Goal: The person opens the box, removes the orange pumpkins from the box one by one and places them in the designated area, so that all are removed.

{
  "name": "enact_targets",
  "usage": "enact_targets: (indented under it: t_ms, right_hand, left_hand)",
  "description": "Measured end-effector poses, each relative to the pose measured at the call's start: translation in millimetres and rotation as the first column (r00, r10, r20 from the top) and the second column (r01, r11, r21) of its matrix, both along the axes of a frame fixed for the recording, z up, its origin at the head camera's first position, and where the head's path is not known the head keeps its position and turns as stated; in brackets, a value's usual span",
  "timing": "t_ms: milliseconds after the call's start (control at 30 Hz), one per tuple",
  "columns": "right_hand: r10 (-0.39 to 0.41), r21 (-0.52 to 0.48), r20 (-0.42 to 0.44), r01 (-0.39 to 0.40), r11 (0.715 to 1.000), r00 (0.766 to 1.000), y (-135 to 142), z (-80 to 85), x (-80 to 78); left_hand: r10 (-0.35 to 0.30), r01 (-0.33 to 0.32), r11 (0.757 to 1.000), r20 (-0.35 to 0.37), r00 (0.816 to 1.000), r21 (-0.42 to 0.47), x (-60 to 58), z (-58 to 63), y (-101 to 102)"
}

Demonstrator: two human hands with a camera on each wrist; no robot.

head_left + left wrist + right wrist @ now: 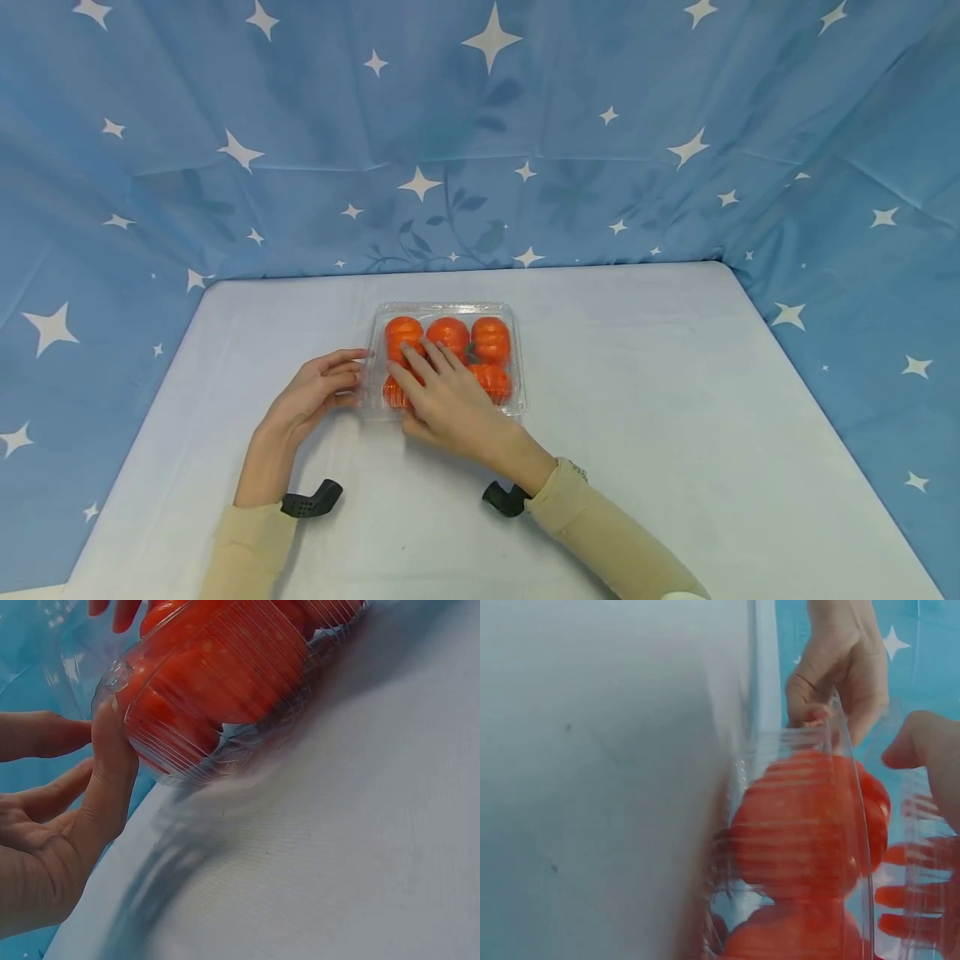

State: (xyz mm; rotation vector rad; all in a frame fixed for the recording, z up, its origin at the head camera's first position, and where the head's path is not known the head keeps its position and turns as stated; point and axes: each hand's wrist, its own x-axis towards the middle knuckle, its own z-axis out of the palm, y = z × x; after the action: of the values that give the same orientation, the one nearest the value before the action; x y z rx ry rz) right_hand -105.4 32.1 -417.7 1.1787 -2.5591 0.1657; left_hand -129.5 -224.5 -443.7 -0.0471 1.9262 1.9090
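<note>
A clear plastic clamshell box [517,400] holds several ribbed, orange-red tomatoes [491,340], some with a bit of green. At its left side is my left hand [315,392], whose thumb and fingers pinch the box's edge near the front corner; the tomatoes [225,675] show through the ribbed wall. Over the front middle of the box spreads my right hand [457,408], fingers straight and slightly apart, hiding some tomatoes. In the right wrist view its fingers [904,896] appear through a second clear ribbed wall, seemingly the lid, standing apart from the base.
The box rests on a white-covered table [675,417]. A blue curtain [585,133] with white stars stands behind and beside it. A black strap device [315,500] is on the left wrist and another [506,498] on the right.
</note>
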Motion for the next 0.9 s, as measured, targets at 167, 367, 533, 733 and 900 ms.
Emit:
enact_targets:
  t_ms: [167, 367, 533, 733, 900]
  right_hand:
    - [0.014, -0.067, -0.004, -0.014, 0.998, 1.000, 4.3, 4.2, -3.0]
    - [0.024, -0.065, 0.015, -0.023, 0.998, 1.000, 6.4, 4.8, -3.9]
    - [0.032, -0.073, 0.010, -0.031, 0.997, 0.999, 6.1, 3.8, -3.9]
    - [0.034, -0.061, -0.004, -0.034, 0.998, 0.999, 5.3, 2.0, -3.3]
    - [0.032, -0.053, -0.013, -0.032, 0.998, 0.999, 5.1, 1.7, -2.5]
  left_hand:
    - [0.004, -0.004, 1.000, -0.003, 1.000, -0.016, -0.3, -0.6, 2.2]
    - [0.003, -0.004, 0.999, -0.012, 1.000, -0.042, -0.7, -1.7, 6.0]
    - [0.025, -0.025, 0.999, -0.010, 1.000, -0.031, -0.2, -1.2, 9.1]
    - [0.045, -0.046, 0.999, -0.018, 0.999, -0.020, 0.2, -2.1, 11.3]
    - [0.046, -0.047, 0.998, -0.016, 0.999, -0.043, 0.5, -2.7, 12.0]
